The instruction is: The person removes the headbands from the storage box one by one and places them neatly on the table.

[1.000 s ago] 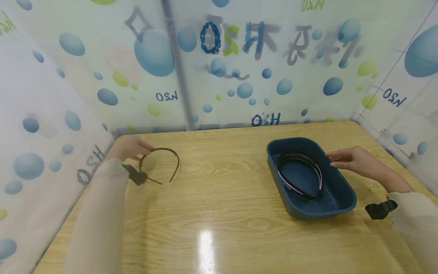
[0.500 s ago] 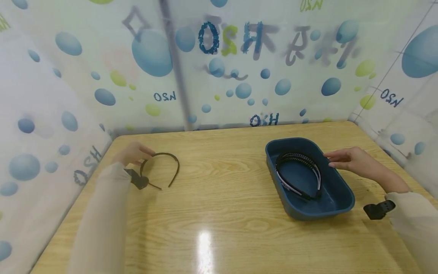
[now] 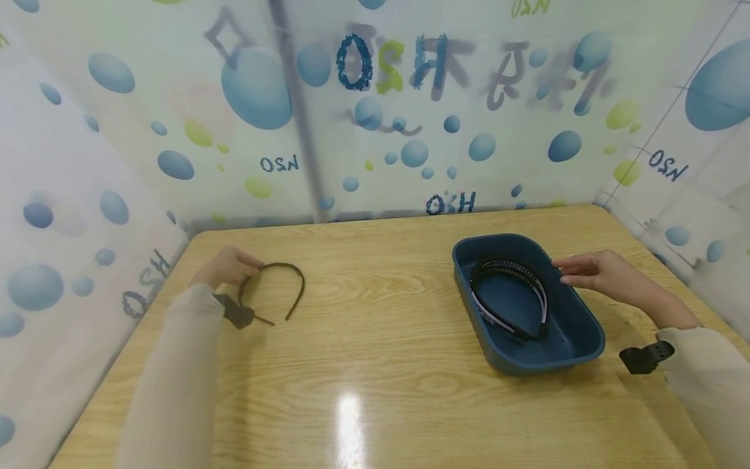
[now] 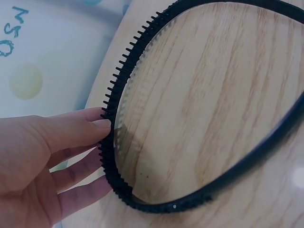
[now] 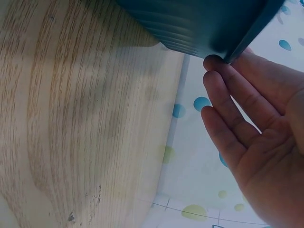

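A thin black headband (image 3: 302, 286) with small comb teeth is at the table's left side. My left hand (image 3: 228, 266) pinches its toothed band between thumb and fingers, seen close in the left wrist view, where the headband (image 4: 126, 71) curves over the wood. On the right stands a dark blue plastic basin (image 3: 577, 309) holding several headbands (image 3: 498, 267), black with some pale lilac parts, lying together. My right hand (image 3: 603, 277) pinches the rim on the basin's right side. In the right wrist view a fingertip sits beneath the rim, and the thumb tip is hidden behind it.
The wooden table (image 3: 375, 312) lies between the hands. Behind and beside it hang white curtains (image 3: 375, 176) printed with blue and green dots. A dark wrist device (image 3: 234, 311) on the left arm overlaps the headband's lower end in the head view.
My left hand and the headband have come slightly down and toward me, mostly in the first half second. The right hand and basin hold their place; the head view has shifted a little.
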Tool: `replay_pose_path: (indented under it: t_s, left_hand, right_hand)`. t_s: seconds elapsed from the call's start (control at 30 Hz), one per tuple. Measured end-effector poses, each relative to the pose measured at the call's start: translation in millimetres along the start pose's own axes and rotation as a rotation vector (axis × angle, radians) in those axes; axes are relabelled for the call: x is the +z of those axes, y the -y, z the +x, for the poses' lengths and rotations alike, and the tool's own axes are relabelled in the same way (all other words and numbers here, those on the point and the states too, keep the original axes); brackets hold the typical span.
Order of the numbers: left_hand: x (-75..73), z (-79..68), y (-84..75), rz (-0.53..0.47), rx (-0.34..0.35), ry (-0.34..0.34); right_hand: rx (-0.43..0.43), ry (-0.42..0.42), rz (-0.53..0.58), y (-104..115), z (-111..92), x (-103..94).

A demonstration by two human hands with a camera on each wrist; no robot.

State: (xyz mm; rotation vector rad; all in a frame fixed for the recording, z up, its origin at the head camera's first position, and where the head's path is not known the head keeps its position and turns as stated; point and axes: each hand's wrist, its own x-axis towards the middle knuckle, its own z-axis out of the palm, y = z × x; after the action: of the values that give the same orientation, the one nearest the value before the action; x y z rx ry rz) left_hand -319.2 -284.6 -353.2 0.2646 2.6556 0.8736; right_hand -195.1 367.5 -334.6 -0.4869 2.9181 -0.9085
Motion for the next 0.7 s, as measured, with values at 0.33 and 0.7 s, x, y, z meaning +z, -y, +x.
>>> replay_pose_path:
  t_s: [0.33, 0.7]
  left_hand:
    - [0.0, 0.8, 0.4, 0.0, 0.01, -0.026]
    - [0.1, 1.1, 2.6, 0.007, 0.039, -0.035]
  right_hand:
    - [0.003, -0.001, -0.003, -1.4, 0.5, -0.8]
    - [0.019, 0.007, -0.004, -2.6, 0.5, 0.1]
